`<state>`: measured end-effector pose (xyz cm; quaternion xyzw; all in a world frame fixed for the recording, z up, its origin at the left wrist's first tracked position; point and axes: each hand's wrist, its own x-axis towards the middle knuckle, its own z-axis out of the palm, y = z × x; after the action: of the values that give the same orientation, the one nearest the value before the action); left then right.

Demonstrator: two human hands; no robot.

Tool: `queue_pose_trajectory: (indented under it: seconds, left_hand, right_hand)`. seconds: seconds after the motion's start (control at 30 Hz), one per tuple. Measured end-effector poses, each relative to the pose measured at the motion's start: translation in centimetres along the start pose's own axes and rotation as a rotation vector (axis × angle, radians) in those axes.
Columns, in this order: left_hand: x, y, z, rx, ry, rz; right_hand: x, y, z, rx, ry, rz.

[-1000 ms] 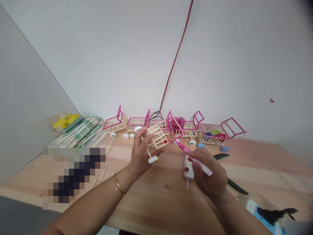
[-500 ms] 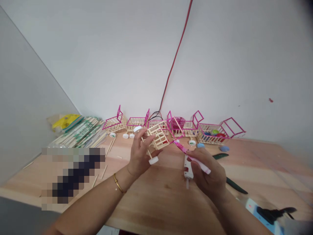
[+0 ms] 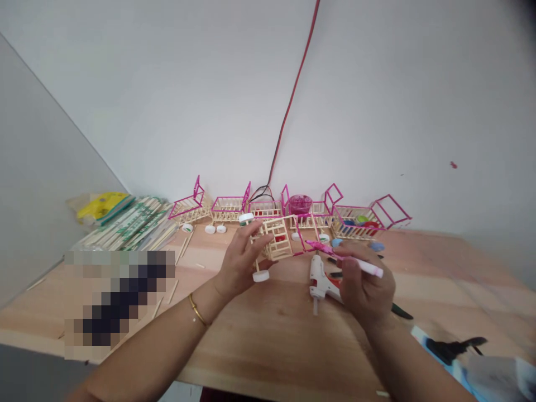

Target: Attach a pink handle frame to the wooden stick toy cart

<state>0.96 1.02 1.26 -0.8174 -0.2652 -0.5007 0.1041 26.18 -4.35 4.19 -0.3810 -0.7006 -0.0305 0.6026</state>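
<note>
My left hand (image 3: 239,258) is closed around a small cart (image 3: 280,240) made of thin wooden sticks, with white bottle-cap wheels on its near side. The cart is tilted, and part of its frame on the right is coloured pink. Between the thumb and fingers of my right hand (image 3: 371,290) is a pink marker (image 3: 363,264), its front part smeared with pink. The marker's tip is close to the pink sticks of the cart; whether it touches them I cannot tell. A white glue gun (image 3: 317,274) lies on the table below the marker, partly hidden by my right hand.
Several stick carts with pink rims, one (image 3: 228,207) among them, stand along the wall. A pink-stained cup (image 3: 300,205) is in that row. Bundled sticks (image 3: 125,226) and a yellow packet (image 3: 100,206) lie at left. A power strip (image 3: 435,349) lies at lower right.
My right hand has moved right with the marker, showing more of the glue gun. The cart has turned slightly in my left hand. The whole view has shifted a little.
</note>
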Motion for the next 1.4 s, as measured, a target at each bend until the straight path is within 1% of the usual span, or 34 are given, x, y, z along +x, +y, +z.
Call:
queue_pose_trajectory:
  seconds: [0.13,0.3,0.43,0.53,0.83,1.0,1.2,1.4]
  left_hand:
    - [-0.1,0.0,0.1,-0.001,-0.041,0.032]
    - [-0.1,0.1,0.1,-0.010,-0.057,0.061]
    - [0.0,0.2,0.1,-0.006,-0.076,0.090]
    - [0.0,0.3,0.1,0.006,-0.093,0.113]
    - [-0.2,0.7,0.2,-0.021,-0.126,0.167]
    - [0.0,0.8,0.1,-0.005,-0.115,0.195]
    - [0.0,0.6,0.2,0.025,-0.108,0.168]
    - [0.0,0.5,0.2,0.016,-0.119,0.161]
  right_hand:
    - [0.5,-0.2,0.1,-0.032,-0.068,-0.067]
    - [0.9,-0.3,0.2,-0.083,-0.118,-0.084]
    - [1.1,-0.3,0.1,-0.115,-0.133,-0.115]
    - [1.1,-0.3,0.1,-0.125,-0.137,-0.111]
    - [1.0,0.3,0.2,-0.128,-0.075,-0.109]
    - [0.9,0.4,0.1,-0.126,-0.059,-0.103]
    - [1.0,0.0,-0.1,-0.180,-0.122,-0.124]
    - [1.4,-0.5,-0.2,-0.178,-0.186,-0.119]
